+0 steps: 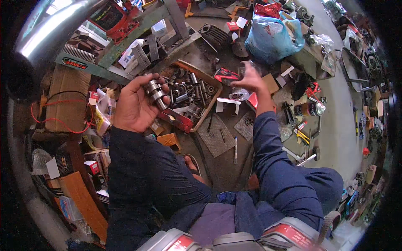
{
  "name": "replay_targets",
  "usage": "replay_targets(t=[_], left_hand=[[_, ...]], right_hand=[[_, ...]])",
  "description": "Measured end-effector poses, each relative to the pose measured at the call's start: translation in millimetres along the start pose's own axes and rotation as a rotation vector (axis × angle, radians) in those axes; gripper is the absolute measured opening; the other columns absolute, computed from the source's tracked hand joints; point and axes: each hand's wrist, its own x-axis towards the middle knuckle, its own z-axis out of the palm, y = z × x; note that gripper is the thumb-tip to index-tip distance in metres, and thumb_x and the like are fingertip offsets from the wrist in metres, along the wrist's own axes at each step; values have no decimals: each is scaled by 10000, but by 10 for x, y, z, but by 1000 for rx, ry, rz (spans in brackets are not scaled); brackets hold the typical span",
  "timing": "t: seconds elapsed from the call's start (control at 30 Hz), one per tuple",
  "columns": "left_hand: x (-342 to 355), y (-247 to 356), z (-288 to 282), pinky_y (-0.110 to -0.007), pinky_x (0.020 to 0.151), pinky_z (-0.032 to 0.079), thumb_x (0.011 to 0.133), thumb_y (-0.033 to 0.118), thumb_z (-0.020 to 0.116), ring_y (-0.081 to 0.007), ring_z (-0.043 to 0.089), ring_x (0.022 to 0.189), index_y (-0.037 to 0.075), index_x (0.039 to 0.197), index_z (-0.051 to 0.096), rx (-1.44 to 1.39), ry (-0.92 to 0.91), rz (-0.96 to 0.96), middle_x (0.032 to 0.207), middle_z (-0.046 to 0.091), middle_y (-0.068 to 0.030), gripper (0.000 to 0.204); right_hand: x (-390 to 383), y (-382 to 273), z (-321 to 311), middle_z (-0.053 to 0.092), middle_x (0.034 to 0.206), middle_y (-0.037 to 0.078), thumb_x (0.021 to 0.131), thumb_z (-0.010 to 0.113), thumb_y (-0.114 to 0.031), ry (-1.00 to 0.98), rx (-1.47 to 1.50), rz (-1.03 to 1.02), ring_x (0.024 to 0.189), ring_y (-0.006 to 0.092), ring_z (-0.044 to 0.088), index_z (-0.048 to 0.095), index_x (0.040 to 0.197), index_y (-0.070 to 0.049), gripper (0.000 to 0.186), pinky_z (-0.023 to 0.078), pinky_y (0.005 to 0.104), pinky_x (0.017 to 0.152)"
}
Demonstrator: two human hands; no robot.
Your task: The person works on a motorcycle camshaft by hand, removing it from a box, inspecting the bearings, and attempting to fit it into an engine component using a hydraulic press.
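One stepped metal shaft [155, 93] is clasped in the left hand's grip [136, 104], over the left side of one tray [208, 109] of many metal parts [197, 91], while the right hand's grip [251, 80] is spread near one clear plastic packet [239, 95], with two bubble-wrap sheets [213, 140] and one white pen [235, 151] on the floor [224, 168].
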Motion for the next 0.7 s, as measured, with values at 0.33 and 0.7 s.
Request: replay_targets(t=[0.33, 0.7], left_hand=[[165, -137, -139, -306, 571, 535, 906, 161, 688, -147, 648, 816, 77, 1012, 604, 252, 118, 27, 856, 636, -23, 160], [414, -589, 153, -379, 747, 589, 871, 452, 719, -268, 642, 1084, 44, 1259, 531, 462, 72, -35, 1271, 578, -110, 593]], right_hand=[[104, -75, 84, 659, 987, 220, 636, 829, -456, -40, -91, 99, 959, 379, 657, 676, 1025, 6, 623, 527, 453, 839], [-23, -1057, -1491, 703, 858, 60, 694, 828, -212, -271, 658, -49, 757, 145, 638, 694, 1027, 62, 452, 510, 331, 702]])
